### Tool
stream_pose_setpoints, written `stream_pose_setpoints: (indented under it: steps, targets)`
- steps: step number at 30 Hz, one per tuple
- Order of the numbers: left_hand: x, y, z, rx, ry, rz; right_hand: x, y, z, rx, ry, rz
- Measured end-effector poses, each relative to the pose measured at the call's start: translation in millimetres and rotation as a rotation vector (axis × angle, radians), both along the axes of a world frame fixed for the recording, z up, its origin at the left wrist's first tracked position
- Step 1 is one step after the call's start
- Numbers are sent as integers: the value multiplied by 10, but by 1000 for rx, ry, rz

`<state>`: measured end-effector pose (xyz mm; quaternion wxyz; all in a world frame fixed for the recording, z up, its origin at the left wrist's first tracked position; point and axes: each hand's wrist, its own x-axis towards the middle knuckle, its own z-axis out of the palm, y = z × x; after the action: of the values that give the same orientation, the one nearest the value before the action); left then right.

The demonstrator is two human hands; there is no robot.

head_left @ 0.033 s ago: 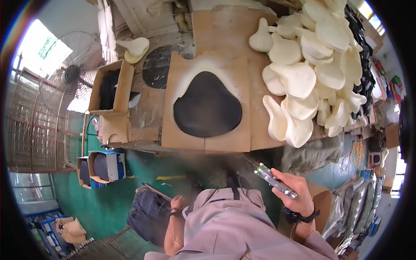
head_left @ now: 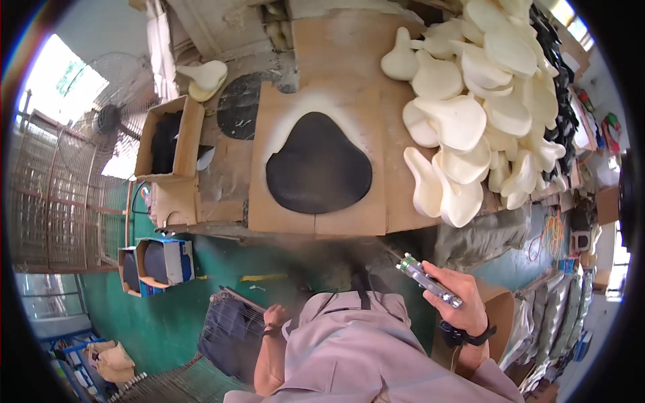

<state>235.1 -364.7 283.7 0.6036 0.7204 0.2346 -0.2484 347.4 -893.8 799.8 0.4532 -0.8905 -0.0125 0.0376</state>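
My right hand is closed round a metal spray gun, whose nozzle points up and left toward the table's front edge. A dark, rounded triangular piece of material lies flat on a cardboard sheet, with pale overspray around its upper edges. A gap separates the spray gun from this piece. Down at my left side hangs my left hand, beside a wire-mesh rack with dark cloth in it; its fingers are too small and foreshortened to read.
Cream foam saddle pads are heaped on the table's right. To the left stand a cardboard box with dark pieces, two pads and a large fan. Open boxes sit lower left; grey sheets are at right.
The table and its contents appear shifted very slightly left in the picture. Both hands and the spray gun have hardly moved.
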Motion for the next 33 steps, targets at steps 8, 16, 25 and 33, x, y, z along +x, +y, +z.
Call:
stream_pose_setpoints:
  steps: [8,16,25,33]
  targets:
    - [327,-16,39,-106,83,43,-236,-68,47,29,20,-337]
    - [842,-451,753,8,243,179,164,173,-50,40,-127,-325]
    - [177,24,289,22,28,91,404,318,157,-2,-52,41]
    - [107,104,304,267,179,-22,271,208,223,-58,-29,-1]
